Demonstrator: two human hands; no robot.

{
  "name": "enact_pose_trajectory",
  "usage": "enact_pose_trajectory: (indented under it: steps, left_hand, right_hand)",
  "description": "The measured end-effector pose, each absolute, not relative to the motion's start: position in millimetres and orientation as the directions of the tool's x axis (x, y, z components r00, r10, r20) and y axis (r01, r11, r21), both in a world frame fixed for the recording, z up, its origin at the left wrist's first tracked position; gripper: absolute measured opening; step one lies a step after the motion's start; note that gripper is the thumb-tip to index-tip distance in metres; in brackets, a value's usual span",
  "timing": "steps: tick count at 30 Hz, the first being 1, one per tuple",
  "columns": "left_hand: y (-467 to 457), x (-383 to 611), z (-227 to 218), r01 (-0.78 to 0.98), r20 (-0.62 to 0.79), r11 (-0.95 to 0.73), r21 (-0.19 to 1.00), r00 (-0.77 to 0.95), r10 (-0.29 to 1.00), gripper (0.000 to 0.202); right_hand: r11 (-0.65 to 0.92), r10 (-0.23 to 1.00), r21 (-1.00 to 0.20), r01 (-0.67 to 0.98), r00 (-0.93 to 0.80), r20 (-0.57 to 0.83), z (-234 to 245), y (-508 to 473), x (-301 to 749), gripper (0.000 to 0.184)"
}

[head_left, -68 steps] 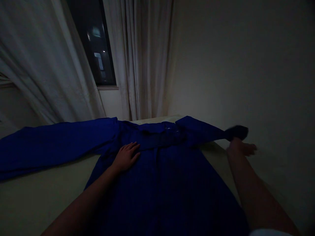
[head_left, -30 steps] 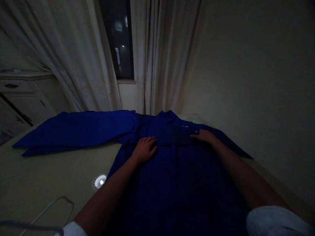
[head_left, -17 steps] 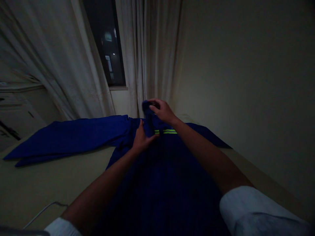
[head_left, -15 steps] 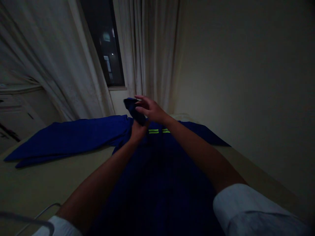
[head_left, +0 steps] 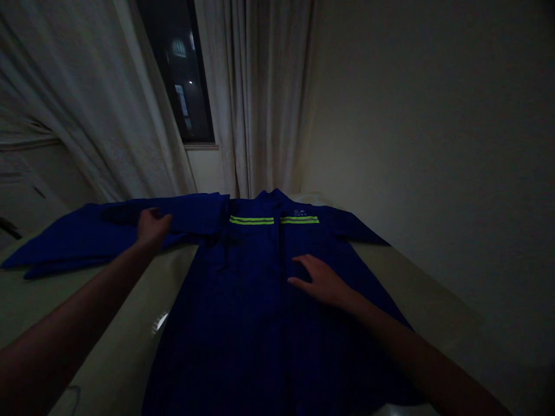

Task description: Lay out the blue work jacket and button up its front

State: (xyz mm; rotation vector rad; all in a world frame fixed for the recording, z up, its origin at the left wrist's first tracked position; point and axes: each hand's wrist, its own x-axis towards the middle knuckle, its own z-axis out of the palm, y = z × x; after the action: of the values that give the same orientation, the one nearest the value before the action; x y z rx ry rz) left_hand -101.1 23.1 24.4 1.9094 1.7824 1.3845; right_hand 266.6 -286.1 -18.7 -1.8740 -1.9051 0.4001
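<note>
A dark blue work jacket (head_left: 254, 289) lies spread out, front up, with yellow-green reflective stripes (head_left: 251, 221) across its chest. To its left is a folded blue garment (head_left: 78, 237) whose kind I cannot tell. My left hand (head_left: 152, 226) is over this garment, fingers curled in; what they hold, if anything, is hidden. A darker patch of cloth or shadow shows just left of that hand. Above the right front of the jacket, my right hand (head_left: 323, 280) is open, thumb and fingers apart, holding nothing.
The clothes lie on a pale bed-like surface (head_left: 416, 294). Behind it hang light curtains (head_left: 269, 98) beside a dark window (head_left: 180, 75). A bare wall (head_left: 425, 127) rises on the right. A small shiny thing (head_left: 160, 322) lies by the jacket's left edge.
My hands were together over the jacket's chest, handling a piece of dark blue cloth. Now they are apart: the left has moved left, the right down and to the right. The stripes show fully.
</note>
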Motion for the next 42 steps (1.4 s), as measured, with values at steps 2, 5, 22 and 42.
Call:
enact_pose_trajectory:
  steps: [2, 5, 22, 42]
  left_hand:
    - [3, -66, 8, 0.700, 0.382, -0.353, 0.621, 0.123, 0.916, 0.029]
    - [-38, -8, -17, 0.635, 0.157, -0.656, 0.407, 0.659, 0.735, 0.034]
    - [-104, 39, -88, 0.649, 0.162, -0.748, 0.139, 0.731, 0.663, 0.064]
    - [-103, 37, -91, 0.644, 0.167, -0.747, 0.169, 0.728, 0.665, 0.064]
  right_hand:
    - [0.109, 0.993, -0.426, 0.898, -0.082, 0.082, -26, -290, 248, 0.074]
    - [0.307, 0.950, -0.339, 0.889, -0.306, 0.057, -28, -269, 231, 0.069]
    - [-0.208, 0.957, -0.009, 0.978, 0.206, 0.204, -35, -57, 289, 0.040]
    - [-0.025, 0.989, 0.102, 0.994, 0.010, 0.144, -49, -16, 319, 0.035]
